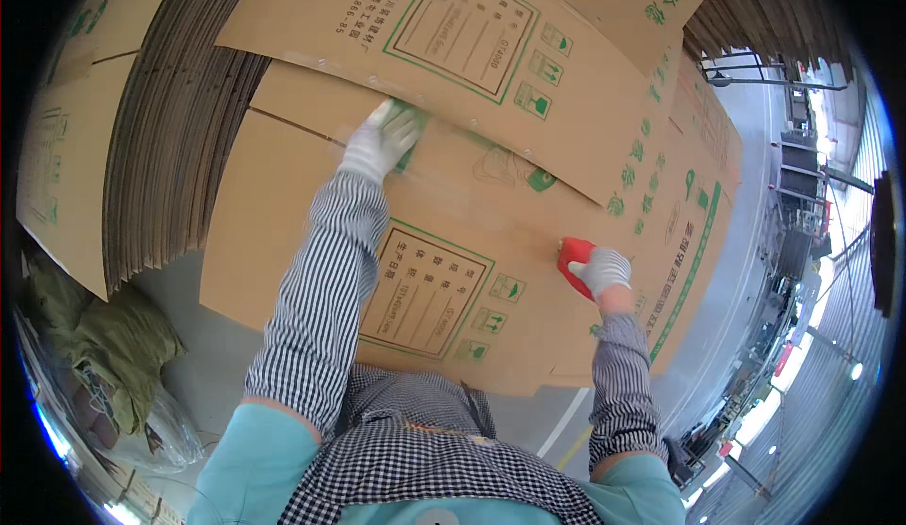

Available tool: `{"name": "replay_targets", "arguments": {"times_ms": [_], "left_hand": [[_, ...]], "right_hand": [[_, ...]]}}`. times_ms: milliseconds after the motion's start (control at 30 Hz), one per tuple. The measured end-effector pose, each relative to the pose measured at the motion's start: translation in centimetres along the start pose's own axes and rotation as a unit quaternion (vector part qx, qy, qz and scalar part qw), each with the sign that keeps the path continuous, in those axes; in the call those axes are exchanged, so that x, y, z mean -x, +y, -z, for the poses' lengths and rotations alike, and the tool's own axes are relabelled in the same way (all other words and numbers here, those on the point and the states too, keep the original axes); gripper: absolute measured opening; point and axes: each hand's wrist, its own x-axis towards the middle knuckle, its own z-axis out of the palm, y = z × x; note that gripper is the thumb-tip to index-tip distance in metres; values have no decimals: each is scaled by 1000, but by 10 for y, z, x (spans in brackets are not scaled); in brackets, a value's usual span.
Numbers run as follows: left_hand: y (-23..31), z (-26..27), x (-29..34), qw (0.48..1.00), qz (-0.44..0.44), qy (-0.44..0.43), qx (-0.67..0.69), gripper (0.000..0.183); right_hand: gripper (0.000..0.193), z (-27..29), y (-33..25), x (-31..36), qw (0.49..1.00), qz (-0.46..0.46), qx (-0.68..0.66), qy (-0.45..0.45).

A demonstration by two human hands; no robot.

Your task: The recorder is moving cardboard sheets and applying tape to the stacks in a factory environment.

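Both my hands wear white gloves and reach over a flat cardboard carton (453, 233) with green and brown printing. My left hand (382, 138) lies with its fingers stretched out on the carton, by the lower edge of an overlapping cardboard sheet (585, 100). A green patch shows beside the fingers; I cannot tell if it is print. Farther right, my right hand (604, 270) is closed round a red tape dispenser (574, 266), held low over the carton. A faint shiny band runs across the cardboard between the two hands.
Tall stacks of flattened cartons (179, 129) stand at the left, and another stack (774, 11) is at the top right. An olive-green sack (123, 346) and clear plastic lie on the floor at the lower left. Racks and machinery (802, 176) line the right side.
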Motion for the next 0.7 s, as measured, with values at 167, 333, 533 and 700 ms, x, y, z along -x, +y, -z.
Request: {"name": "replay_targets", "arguments": {"times_ms": [167,333,533,700], "left_hand": [[-20,-50,-30,996,-29,79,-20,63],[-44,-90,-9,991,-68,-29,-111,44],[-104,43,191,547,-355,-9,-758,58],[-138,190,380,738,-247,-62,-625,40]], "right_hand": [[62,-77,33,84,963,-84,-244,77],[67,-184,54,157,932,-151,-325,-44],[67,-370,100,234,894,-261,-359,-63],[62,-428,119,291,802,-343,-489,-15]]}}
